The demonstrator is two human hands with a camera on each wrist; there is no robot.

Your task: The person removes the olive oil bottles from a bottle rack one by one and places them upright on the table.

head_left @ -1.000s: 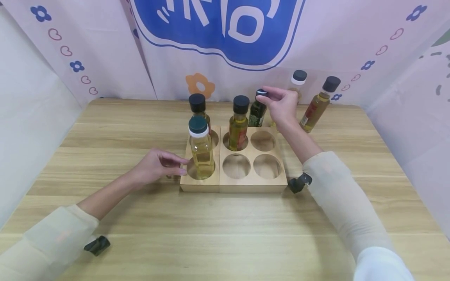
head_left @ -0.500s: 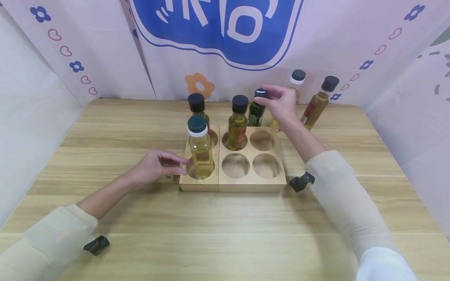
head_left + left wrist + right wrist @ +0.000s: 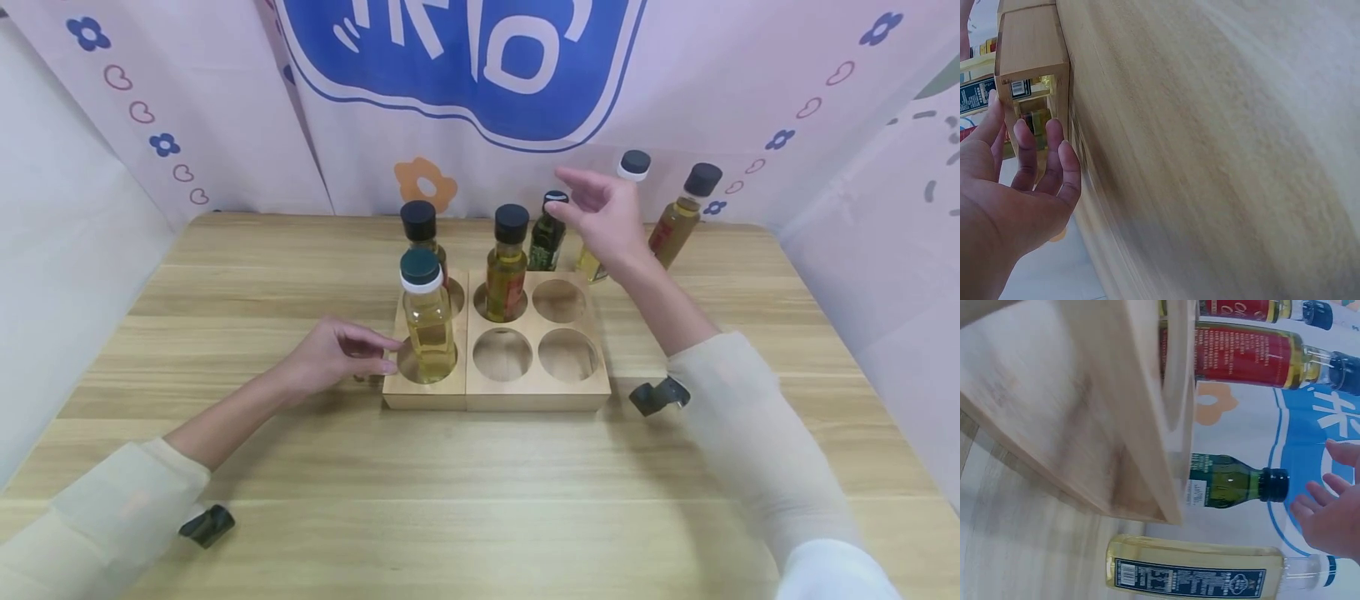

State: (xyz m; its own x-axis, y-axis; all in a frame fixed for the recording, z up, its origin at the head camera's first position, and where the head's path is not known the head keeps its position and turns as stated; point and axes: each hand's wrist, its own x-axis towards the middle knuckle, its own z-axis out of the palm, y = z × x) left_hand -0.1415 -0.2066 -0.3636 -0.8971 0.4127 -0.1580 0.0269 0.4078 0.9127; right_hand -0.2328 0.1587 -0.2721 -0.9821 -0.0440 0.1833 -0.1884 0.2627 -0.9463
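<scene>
My left hand (image 3: pixel 337 354) rests with thumb and index fingertips at the left edge of a pale wooden bottle rack (image 3: pixel 487 400); its other fingers hang loosely by the rack's open end (image 3: pixel 1032 103). Behind the rack stands a small dark green bottle (image 3: pixel 546 243) with a black cap (image 3: pixel 1274 485). Around that cap's height my right hand (image 3: pixel 607 217) holds nothing, and the right wrist view shows a gap between fingers and cap. A pale oil bottle with a green cap (image 3: pixel 432 333) stands in the rack's front left hole.
Two black-capped oil bottles, one at left (image 3: pixel 420 221) and one in the middle (image 3: pixel 506 275), stand in the rack's back row. Right of the green bottle are a white-necked pale oil bottle (image 3: pixel 592 265) and a red-labelled bottle (image 3: pixel 678 225). A printed cloth (image 3: pixel 360 158) hangs behind the table.
My right hand has let go of the green bottle's cap, its fingers spreading and moving slightly up and right. The green bottle stays in place. My left hand has not moved.
</scene>
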